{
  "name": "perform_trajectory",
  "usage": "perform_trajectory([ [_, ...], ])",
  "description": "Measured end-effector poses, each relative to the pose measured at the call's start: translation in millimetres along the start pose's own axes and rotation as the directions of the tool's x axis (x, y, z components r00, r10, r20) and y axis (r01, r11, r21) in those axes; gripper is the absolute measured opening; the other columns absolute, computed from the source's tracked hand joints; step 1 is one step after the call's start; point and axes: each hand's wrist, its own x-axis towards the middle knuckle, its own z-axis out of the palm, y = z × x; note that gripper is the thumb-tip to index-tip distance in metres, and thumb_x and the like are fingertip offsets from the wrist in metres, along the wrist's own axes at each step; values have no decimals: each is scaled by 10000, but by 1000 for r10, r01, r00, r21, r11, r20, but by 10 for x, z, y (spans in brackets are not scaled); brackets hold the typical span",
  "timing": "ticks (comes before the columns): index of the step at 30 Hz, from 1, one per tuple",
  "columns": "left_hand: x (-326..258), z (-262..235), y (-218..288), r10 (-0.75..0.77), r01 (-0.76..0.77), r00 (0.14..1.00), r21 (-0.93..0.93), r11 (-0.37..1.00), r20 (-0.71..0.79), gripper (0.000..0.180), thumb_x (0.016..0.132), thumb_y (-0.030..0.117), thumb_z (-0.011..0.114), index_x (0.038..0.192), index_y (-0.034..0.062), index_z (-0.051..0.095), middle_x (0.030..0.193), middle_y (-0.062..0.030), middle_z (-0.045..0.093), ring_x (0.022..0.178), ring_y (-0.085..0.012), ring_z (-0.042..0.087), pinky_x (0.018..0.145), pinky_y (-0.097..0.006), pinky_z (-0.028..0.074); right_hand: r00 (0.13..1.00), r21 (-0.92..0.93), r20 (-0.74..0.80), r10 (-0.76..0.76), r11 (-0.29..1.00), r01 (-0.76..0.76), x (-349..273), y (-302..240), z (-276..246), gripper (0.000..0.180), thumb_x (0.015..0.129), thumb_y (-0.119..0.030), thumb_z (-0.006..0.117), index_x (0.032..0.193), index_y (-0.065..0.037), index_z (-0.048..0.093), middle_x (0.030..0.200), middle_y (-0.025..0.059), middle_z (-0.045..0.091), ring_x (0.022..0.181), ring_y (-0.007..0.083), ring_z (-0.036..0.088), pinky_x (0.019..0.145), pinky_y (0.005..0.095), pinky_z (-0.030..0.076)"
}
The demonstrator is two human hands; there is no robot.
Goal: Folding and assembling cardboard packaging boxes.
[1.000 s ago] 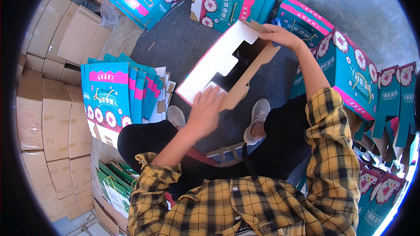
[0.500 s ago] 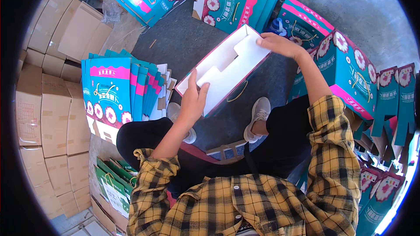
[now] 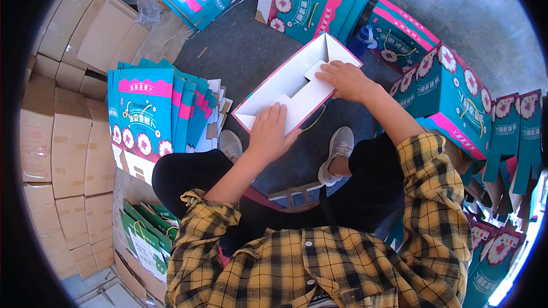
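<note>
In front of me, above the dark floor, is a teal gift box (image 3: 305,98) with a bare white inside and its open end turned up. Two white flaps with cut tabs lie across the opening and leave a dark gap between them. My left hand (image 3: 271,134) is on the near left part, fingers over the white flap and thumb at the near edge. Toward the right end, my right hand (image 3: 349,80) holds the near side, its fingers bent over the flap. A gold cord handle (image 3: 315,118) hangs on the box's near outer face.
A stack of flattened teal cartons (image 3: 141,111) stands at left, before a wall of brown cartons (image 3: 71,137). More teal cartons (image 3: 302,5) lie at the far side. Made-up gift boxes (image 3: 456,94) stand at right near a blue bottle (image 3: 361,40). Green bags (image 3: 145,239) are lower left.
Both hands have moved closer together along the box. The right hand has left the far right corner for the near flap, and the near flaps have folded further inward.
</note>
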Motion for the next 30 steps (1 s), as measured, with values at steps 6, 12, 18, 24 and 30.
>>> perform_trajectory([
  [6, 73, -40, -20, 6, 0, 997, -71, 997, 75, 600, 826, 391, 620, 1198, -63, 498, 1229, -238, 517, 1140, -379, 486, 985, -471, 365, 989, -41, 148, -13, 999, 19, 46, 35, 36, 574, 690, -220, 774, 1217, -143, 557, 1145, 60, 565, 1116, 259, 521, 852, 390, 484],
  [12, 18, -185, 76, 144, -149, 957, -1, 989, -252, 474, 776, 307, 655, 1100, -17, 535, 1136, -208, 538, 1094, -375, 493, 942, -430, 376, 989, 126, 147, -3, 992, -16, -21, 19, -244, 547, 737, -203, 743, 1229, -83, 535, 1257, 105, 543, 1171, 312, 496, 937, 396, 449],
  [18, -92, 25, -806, -586, 360, 702, -507, 783, -406, 530, 901, 413, 547, 1244, 9, 516, 1286, -197, 484, 1222, -339, 433, 1048, -461, 285, 916, 447, -222, 333, 870, -208, -35, 520, -141, 500, 857, -441, 591, 1145, -33, 614, 1195, 152, 589, 1146, 325, 518, 964, 383, 410],
  [24, -115, 82, -998, -577, 574, 377, -671, -468, 725, 817, 831, 732, 344, 1324, 97, 493, 1336, -164, 485, 1209, -324, 482, 992, -554, 359, 695, 825, 228, 682, 243, -510, -12, 938, 232, 867, 869, -716, 306, 1150, 55, 585, 1066, 194, 637, 1071, 305, 567, 889, 386, 433],
  [30, -354, 141, -1194, -429, 679, 428, -596, -427, 795, 583, 811, 519, 467, 1215, 110, 563, 1247, -143, 559, 1128, -355, 538, 941, -571, 400, 589, 729, 600, 541, -66, -682, 26, 604, 196, 795, 867, -708, 343, 1206, -27, 574, 1052, 128, 634, 958, 208, 596, 793, 383, 459],
])
